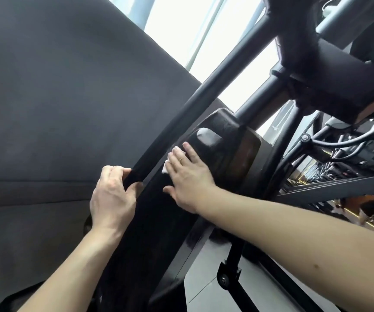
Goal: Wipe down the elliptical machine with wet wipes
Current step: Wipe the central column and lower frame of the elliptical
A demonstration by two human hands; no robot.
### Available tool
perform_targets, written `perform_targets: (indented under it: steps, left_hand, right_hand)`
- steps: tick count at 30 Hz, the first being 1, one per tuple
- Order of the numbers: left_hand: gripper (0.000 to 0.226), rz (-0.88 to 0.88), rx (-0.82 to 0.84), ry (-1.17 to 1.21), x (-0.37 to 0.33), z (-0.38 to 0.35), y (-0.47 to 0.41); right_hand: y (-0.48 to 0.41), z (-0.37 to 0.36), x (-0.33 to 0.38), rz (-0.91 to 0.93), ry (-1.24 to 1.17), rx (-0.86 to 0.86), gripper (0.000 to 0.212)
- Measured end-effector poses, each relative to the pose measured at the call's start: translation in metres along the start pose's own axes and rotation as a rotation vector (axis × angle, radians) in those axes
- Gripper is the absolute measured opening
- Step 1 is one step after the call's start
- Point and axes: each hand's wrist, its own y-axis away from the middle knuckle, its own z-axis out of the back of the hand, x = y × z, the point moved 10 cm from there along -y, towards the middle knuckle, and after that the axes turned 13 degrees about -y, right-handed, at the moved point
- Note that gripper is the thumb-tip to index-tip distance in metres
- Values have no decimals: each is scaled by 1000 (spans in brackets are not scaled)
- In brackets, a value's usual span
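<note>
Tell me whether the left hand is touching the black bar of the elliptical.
Touching. The head view shows the left hand with its fingers and thumb curled round the black bar, with no gap between them.

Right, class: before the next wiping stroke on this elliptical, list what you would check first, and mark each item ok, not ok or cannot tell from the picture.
1. Wet wipe is under the right hand: ok, its white edge shows beside the fingers.
2. Right hand lies flat on the dark housing: ok, fingers straight and pressing.
3. Left hand steadies the machine: ok, it grips the black bar.
4. Wipe is damp and clean enough: cannot tell, most of it is covered.
5. Surface ahead of the fingers is free: ok, only the raised grey pad lies there.
</note>
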Motion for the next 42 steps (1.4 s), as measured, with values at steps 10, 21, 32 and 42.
perform_targets:
  steps: [10, 21, 32, 42]
  left_hand:
    - [23, 2, 25, -5, 11, -4, -8]
    - [22, 10, 36, 19, 9, -4, -7]
    - [22, 26, 53, 6, 9, -4, -5]
    - [22, -4, 38, 8, 7, -5, -2]
  right_hand:
    - [32, 54, -108, -249, -141, -333, 77]
    - [72, 34, -94, -174, -194, -461, 70]
    - [118, -47, 31, 121, -211, -271, 78]
    - [99, -3, -76, -228, -243, -444, 84]
